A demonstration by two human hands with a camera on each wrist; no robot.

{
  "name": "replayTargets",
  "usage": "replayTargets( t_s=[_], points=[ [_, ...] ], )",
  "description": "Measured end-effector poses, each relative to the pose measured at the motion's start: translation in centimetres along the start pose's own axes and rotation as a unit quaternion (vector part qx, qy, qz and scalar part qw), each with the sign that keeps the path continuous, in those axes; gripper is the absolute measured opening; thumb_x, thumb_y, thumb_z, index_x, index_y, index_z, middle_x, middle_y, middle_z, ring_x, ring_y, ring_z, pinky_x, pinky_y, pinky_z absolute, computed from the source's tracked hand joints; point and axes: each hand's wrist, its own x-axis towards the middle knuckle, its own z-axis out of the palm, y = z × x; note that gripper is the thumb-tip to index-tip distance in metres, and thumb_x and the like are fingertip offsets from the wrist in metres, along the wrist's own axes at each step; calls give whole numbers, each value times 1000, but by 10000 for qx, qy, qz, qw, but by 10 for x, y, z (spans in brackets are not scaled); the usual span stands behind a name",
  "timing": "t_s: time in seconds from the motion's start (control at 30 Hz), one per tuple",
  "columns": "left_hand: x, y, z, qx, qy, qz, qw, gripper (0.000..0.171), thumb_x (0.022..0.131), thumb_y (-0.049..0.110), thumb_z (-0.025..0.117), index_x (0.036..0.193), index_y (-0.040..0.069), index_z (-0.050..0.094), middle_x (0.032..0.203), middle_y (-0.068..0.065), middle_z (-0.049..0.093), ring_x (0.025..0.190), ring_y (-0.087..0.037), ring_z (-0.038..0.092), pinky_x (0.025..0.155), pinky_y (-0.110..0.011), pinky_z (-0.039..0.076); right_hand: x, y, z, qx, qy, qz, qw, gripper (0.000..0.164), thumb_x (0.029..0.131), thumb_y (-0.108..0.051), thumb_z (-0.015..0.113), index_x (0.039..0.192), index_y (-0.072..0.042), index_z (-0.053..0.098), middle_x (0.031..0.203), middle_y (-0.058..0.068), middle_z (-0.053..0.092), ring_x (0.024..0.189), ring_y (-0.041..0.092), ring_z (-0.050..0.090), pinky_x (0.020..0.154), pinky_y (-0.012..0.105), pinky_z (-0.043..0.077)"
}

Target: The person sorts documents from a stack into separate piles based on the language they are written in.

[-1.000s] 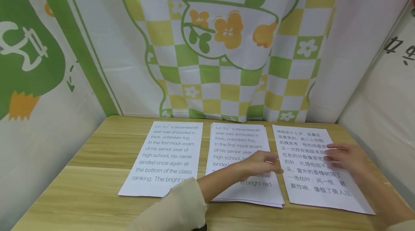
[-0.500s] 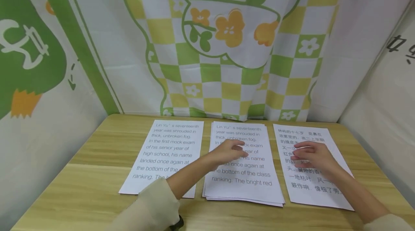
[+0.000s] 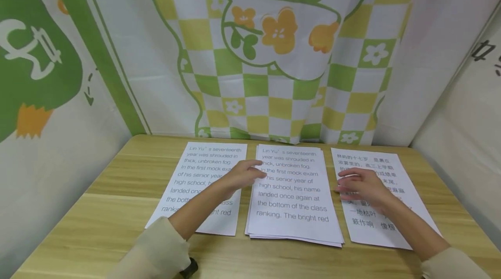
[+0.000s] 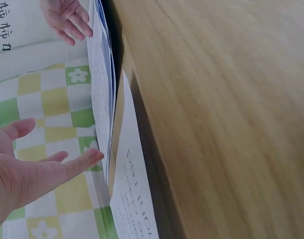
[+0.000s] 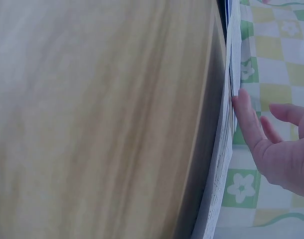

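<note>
Three sets of printed paper lie in a row on the wooden table. My left hand (image 3: 243, 175) hovers between the left English sheet (image 3: 195, 183) and the middle paper stack (image 3: 291, 200), its fingers relaxed and holding nothing. Over the left part of the right-hand sheet (image 3: 375, 222), printed in Chinese, hangs my right hand (image 3: 362, 186). Its fingers are loosely bent with nothing in them. The left wrist view shows the left hand (image 4: 37, 174) above the paper edges. In the right wrist view the fingertips of the right hand (image 5: 281, 144) are close to the paper; contact is unclear.
The wooden table (image 3: 109, 209) runs back to a green, yellow and white checked curtain (image 3: 270, 96). Printed cloth walls stand at the left (image 3: 105, 96) and right (image 3: 462, 113). The middle stack has several slightly uneven sheets.
My left hand has moved left, from the gap beside the Chinese sheet across the middle stack to its left edge. My right hand has shifted left over the Chinese sheet.
</note>
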Motion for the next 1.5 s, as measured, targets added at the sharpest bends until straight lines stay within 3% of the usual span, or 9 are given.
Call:
replayTargets(
  t_s=[0.23,0.6,1.13,1.5],
  points=[
    [-8,-5,-9,-180,84,-104,9997,64,99,20,64,154,-3,41,150,-26,51,137,-42,52,117,-51,43,3,-1,2,183,-96,109,9997,51,102,-4,61,143,19,39,116,22,67,103,24,74,88,44,63],
    [-11,-10,-4,-527,92,-164,9984,58,100,12,64,150,-9,45,146,-28,54,138,-42,52,114,-49,47,3,0,6,326,-117,124,9993,52,102,-3,61,143,19,37,119,24,66,103,23,74,89,44,63],
    [-12,-10,-5,-549,14,-195,9983,60,100,14,63,152,-7,43,149,-29,51,139,-43,49,116,-49,45,3,-2,9,514,-302,159,9981,58,102,-6,64,146,17,35,122,22,67,108,26,72,92,47,61],
    [-12,-13,-3,-688,207,-103,9974,56,99,9,64,149,-10,45,145,-30,54,135,-43,54,112,-48,49,2,-4,7,594,-294,142,9977,61,102,-8,64,148,17,33,123,24,68,110,28,72,93,48,61]
  ],
)
